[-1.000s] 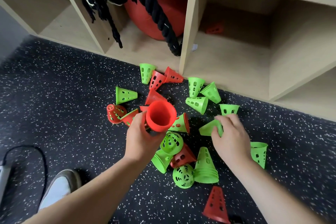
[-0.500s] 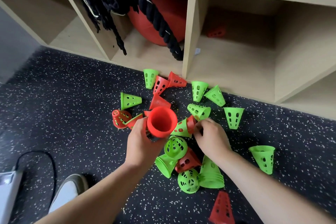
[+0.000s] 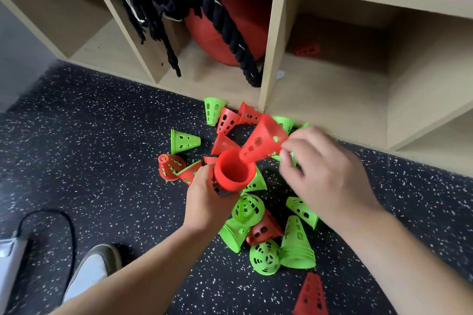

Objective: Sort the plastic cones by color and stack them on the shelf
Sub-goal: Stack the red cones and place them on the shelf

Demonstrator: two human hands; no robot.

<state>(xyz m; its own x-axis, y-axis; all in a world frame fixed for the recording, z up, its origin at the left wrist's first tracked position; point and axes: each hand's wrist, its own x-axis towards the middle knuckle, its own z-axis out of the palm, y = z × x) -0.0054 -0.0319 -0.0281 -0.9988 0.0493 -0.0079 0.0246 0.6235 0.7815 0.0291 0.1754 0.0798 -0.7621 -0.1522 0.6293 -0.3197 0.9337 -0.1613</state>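
Over the pile [image 3: 297, 245], left hand [image 3: 207, 202] grips red stack [image 3: 234, 175]; right hand [image 3: 327, 176] pinches red cone [image 3: 263, 140] at its mouth.

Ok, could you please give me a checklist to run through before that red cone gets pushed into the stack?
1. Colours match, red cone going into red stack: ok.
2. Grip of left hand round the red stack: ok.
3. Pinch of right hand on the red cone's wide end: ok.
4. Narrow tip at the red stack's mouth: ok.
5. Red cone in line with the red stack: not ok, it is tilted.
6. Bare room on the shelf: ok.
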